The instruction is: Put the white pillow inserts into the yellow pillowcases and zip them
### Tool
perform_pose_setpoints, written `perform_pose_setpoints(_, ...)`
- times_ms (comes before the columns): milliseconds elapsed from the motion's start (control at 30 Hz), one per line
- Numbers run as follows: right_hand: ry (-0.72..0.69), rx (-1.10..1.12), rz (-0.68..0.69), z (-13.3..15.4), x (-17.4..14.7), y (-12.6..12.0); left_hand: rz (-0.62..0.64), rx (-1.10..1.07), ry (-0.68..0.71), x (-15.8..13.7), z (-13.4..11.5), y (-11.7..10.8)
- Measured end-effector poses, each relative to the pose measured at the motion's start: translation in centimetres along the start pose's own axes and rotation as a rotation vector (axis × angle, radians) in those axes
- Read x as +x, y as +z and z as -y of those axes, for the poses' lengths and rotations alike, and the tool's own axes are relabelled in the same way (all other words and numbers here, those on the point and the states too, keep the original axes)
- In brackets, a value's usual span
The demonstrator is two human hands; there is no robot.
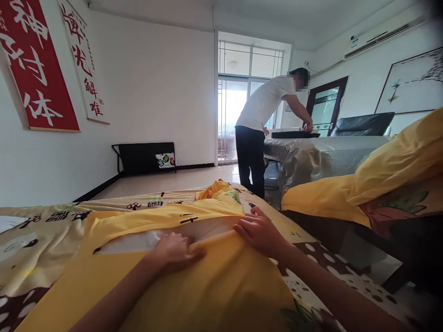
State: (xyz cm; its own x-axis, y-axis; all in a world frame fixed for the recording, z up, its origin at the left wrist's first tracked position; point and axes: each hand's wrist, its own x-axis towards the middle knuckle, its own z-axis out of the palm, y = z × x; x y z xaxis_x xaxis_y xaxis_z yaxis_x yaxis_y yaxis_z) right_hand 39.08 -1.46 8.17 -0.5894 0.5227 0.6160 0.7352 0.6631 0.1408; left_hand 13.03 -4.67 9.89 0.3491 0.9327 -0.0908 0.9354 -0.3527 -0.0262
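Across the bed in front of me lies a yellow fabric cover (214,281) with a long slit opening. White material (134,240) shows inside the slit at the left, with a paler, sheer-looking part further right. My left hand (175,249) is closed at the near edge of the slit, its fingers curled over the fabric into the opening. At the slit's right end my right hand (259,230) pinches the edge of the same cover. Both hands' fingertips are partly hidden by cloth.
A patterned bed sheet (20,249) lies underneath. More yellow bedding (398,161) is heaped at the right. Beyond, another person (265,103) bends over a plastic-covered table (346,150) holding a black tray (294,135). A folded black frame (145,157) leans against the wall.
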Motion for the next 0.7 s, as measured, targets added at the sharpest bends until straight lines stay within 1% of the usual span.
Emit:
perform_pose_setpoints(67,-0.025,0.078,-0.047,0.6,-0.6,-0.9,-0.075,0.068,0.057,-1.1,-0.9,0.3)
perform_pose_setpoints(100,-0.033,0.11,-0.038,0.8,-0.8,-1.3,-0.105,0.09,0.08,-1.6,-1.4,0.7)
perform_pose_setpoints(133,-0.031,0.138,-0.001,0.9,-1.1,-1.7,-0.121,0.102,0.1,-2.1,-1.7,1.1)
perform_pose_setpoints(200,0.005,0.192,0.151,0.7,-1.4,-2.5,-0.124,0.107,0.131,-2.7,-2.2,1.9)
perform_pose_setpoints(267,0.084,0.258,0.328,0.3,-1.3,-3.5,-0.122,0.098,0.154,-3.0,-2.4,2.4)
perform_pose_setpoints(300,0.142,0.288,0.379,0.1,-1.0,-3.9,-0.121,0.093,0.162,-2.9,-2.4,2.6)
perform_pose_setpoints(333,0.209,0.304,0.385,-0.1,-0.6,-4.3,-0.119,0.088,0.166,-2.8,-2.4,2.7)
perform_pose_setpoints(400,0.341,0.251,0.307,-0.1,0.8,-4.3,-0.108,0.085,0.169,-2.4,-2.4,2.6)
perform_pose_setpoints(433,0.385,0.189,0.276,0.1,1.6,-3.8,-0.101,0.09,0.166,-2.2,-2.4,2.4)
perform_pose_setpoints(467,0.409,0.123,0.283,0.3,2.3,-3.0,-0.096,0.097,0.162,-2.0,-2.4,2.3)
perform_pose_setpoints(533,0.423,0.044,0.411,0.8,3.5,-0.4,-0.088,0.105,0.157,-1.6,-2.3,1.9)
perform_pose_setpoints(600,0.428,0.056,0.554,1.2,4.0,2.7,-0.075,0.088,0.146,-1.1,-2.0,1.6)
perform_pose_setpoints(633,0.438,0.067,0.579,1.3,3.9,4.1,-0.061,0.068,0.138,-0.8,-1.8,1.4)
perform_pose_setpoints(700,0.465,0.075,0.546,1.2,3.3,6.2,-0.031,0.026,0.124,0.0,-1.6,1.0)
